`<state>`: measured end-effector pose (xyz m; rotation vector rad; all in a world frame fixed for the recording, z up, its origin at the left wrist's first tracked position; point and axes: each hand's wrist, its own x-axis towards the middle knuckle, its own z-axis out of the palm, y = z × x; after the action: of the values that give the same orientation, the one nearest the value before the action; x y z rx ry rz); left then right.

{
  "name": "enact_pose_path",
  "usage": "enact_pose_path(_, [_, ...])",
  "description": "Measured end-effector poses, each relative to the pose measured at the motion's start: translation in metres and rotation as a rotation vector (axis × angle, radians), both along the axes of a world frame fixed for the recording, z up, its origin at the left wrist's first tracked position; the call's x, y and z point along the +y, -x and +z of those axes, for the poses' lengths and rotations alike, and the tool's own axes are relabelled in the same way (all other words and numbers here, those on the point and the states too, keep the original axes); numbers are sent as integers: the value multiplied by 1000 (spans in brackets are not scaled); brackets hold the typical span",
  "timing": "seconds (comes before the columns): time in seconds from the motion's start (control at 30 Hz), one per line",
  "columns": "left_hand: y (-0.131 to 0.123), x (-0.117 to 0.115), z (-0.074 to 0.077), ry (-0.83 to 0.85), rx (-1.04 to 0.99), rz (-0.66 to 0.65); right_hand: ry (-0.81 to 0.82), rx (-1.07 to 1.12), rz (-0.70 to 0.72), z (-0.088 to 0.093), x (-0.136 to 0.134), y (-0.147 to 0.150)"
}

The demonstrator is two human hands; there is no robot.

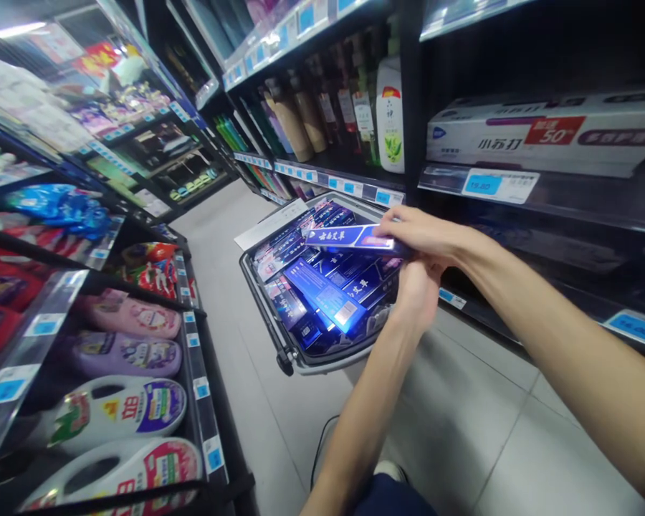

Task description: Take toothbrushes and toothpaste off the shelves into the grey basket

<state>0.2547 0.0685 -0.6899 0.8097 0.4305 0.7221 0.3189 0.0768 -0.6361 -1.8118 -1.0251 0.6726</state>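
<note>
A long blue toothpaste box (349, 239) is held over a dark basket (258, 283) full of similar boxes. My right hand (416, 228) is closed on its near end, thumb and fingers along the edge. Just below, my left hand (420, 290) is closed at the same end; its fingertips are hidden from view, though it seems to grip the box too. Inside the basket, a bright blue box (325, 295) lies slantwise on top of the darker ones. A white sheet of card (269, 223) sticks out at the basket's far left side.
Shelves flank the aisle (204, 215). On the left are laundry detergent bottles (121, 408) and bagged goods. To the right stand pump bottles (390, 115) and a white toothpaste carton (537, 132). Price-tag rails (499, 184) jut beside my right forearm.
</note>
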Motion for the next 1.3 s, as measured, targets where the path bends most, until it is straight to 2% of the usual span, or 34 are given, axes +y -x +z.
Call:
enact_pose_path(0.07, [1,1,-3,53,-89,-46,-199,261,21,-7,-9,-14])
enact_pose_path(0.1, [2,3,-4,69,-129,-24,-273,379,31,-12,-15,-19])
enact_pose_path(0.2, [6,6,-7,38,-191,177,-358,635,51,-36,-35,-29])
enact_pose_path(0.3, [9,9,-9,45,-213,317,-356,733,46,-56,-48,-35])
enact_pose_path(0.4, [9,10,-8,120,-177,341,-298,717,105,-64,-51,-41])
enact_pose_path(0.5, [8,11,-6,182,-125,330,-264,592,171,-65,-46,-44])
enact_pose_path(0.63, [8,10,-6,139,-90,314,-283,474,159,-68,-43,-44])
enact_pose_path(0.9, [9,5,-3,97,-179,333,-321,655,249,-71,-48,-50])
enact_pose_path(1.03, [7,4,-4,65,-162,321,-375,719,206,-74,-51,-49])
enact_pose_path(1.3, [9,4,-5,37,-162,283,-374,712,136,-76,-53,-43])
